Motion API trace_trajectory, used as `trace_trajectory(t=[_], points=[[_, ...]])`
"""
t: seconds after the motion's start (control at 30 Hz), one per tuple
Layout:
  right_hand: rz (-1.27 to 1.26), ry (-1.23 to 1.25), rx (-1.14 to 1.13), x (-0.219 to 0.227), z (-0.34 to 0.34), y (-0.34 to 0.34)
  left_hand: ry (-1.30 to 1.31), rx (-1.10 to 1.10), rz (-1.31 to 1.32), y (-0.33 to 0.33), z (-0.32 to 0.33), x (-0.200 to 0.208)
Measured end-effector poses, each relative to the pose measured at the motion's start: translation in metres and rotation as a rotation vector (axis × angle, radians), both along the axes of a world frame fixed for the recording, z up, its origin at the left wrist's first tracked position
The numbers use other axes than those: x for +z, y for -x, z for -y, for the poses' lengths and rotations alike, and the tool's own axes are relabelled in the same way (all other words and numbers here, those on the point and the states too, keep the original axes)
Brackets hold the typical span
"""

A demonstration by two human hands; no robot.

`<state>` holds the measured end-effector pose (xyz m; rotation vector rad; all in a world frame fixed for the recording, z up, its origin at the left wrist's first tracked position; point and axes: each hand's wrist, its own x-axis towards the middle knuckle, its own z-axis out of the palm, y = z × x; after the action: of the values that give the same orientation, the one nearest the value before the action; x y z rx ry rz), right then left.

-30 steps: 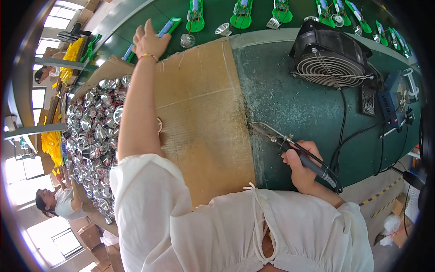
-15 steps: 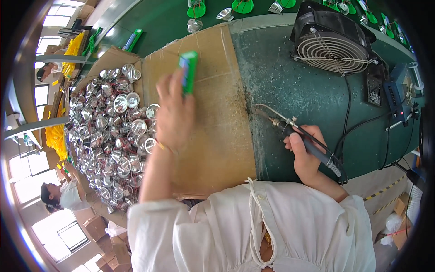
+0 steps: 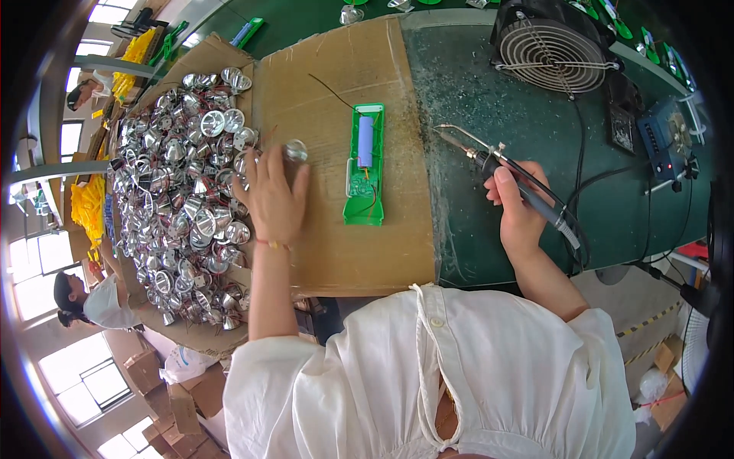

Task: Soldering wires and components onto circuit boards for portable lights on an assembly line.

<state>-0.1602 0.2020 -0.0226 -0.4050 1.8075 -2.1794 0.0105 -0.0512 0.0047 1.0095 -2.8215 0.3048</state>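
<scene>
Daylight admitted by windows at left, panes burnt out to white. Bench brightly and evenly lit; shadows soft. Glints thrown back by reflectors. Left hand slightly blurred. Straight edges bowed by the fisheye, corners blackened, far background softened

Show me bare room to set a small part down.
Cardboard between the green housing and the person's white top is bare. The benchtop between fan and soldering iron is open but crumb-strewn. Crowded: leftward, where the left hand is beside heaped reflectors.
</scene>
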Motion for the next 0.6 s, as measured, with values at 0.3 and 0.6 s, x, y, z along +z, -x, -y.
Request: trace_trajectory(t=[0.3, 0.6], points=[[-0.021, -0.006, 0.003, -0.003, -0.003, 0.001, -0.217, -0.046, -0.484, -0.023, -0.049, 0.006], [-0.004, 0.027, 0.012, -0.001, 0.000, 0.000, -0.355, 0.018, -0.327, 0.022, -0.042, -0.004]])
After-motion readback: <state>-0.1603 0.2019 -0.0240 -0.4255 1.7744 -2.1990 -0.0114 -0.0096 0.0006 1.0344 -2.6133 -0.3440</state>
